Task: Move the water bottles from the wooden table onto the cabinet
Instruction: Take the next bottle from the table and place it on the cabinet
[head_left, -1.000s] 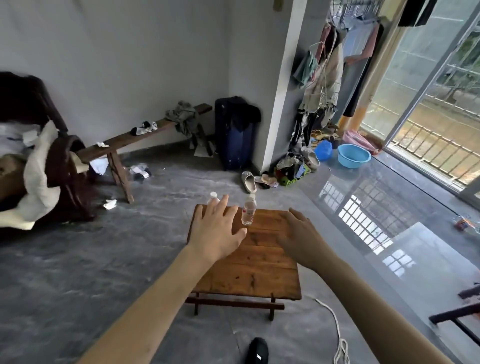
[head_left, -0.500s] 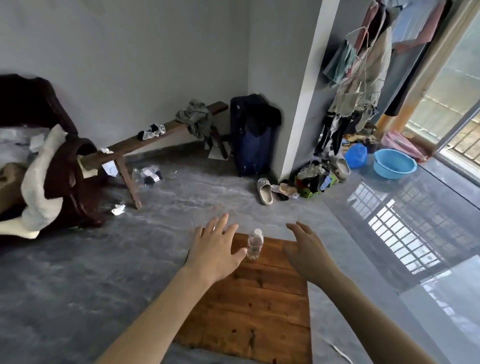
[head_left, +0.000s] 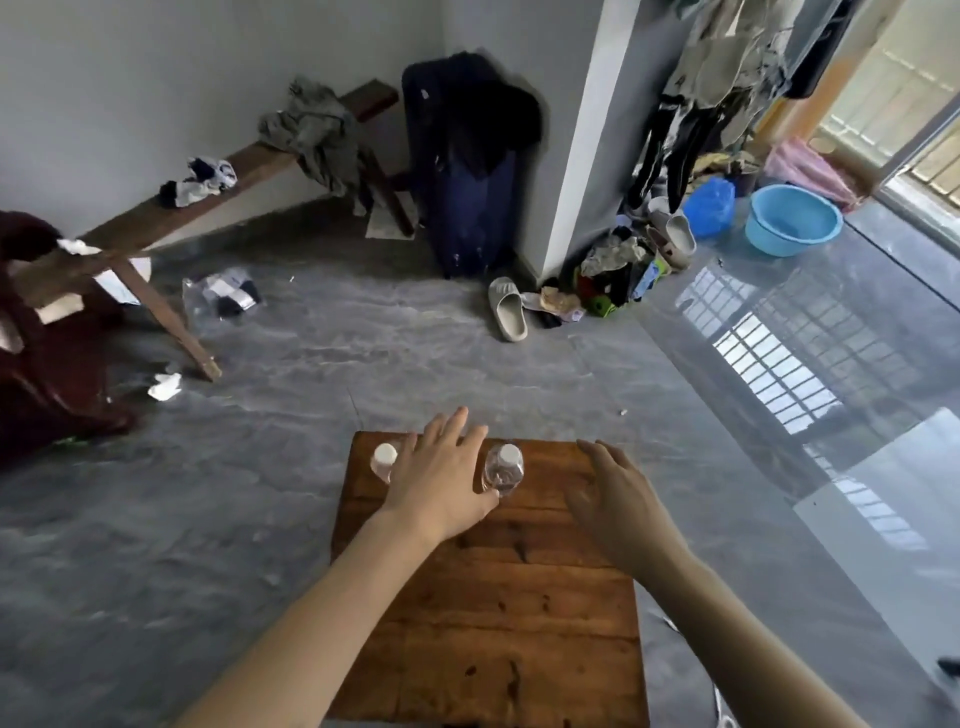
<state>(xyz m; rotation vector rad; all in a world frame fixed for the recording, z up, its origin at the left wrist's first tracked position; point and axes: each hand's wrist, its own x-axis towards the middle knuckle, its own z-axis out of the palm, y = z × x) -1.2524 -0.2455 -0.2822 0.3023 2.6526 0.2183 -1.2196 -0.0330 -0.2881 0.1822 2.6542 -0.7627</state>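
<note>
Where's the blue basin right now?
In the head view, the blue basin sits on the floor at upper right, beside the blue plastic bag near the window.

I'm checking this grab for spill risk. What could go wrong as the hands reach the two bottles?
The left hand reaches between both water bottles; a sideways brush could topple either. Both stand near the wooden table's far edge, so one could roll to the floor. The right hand holds nothing yet.

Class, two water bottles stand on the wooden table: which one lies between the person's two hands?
The right-hand bottle, between the left hand and right hand. The other bottle stands outside, beyond the left hand.
</note>
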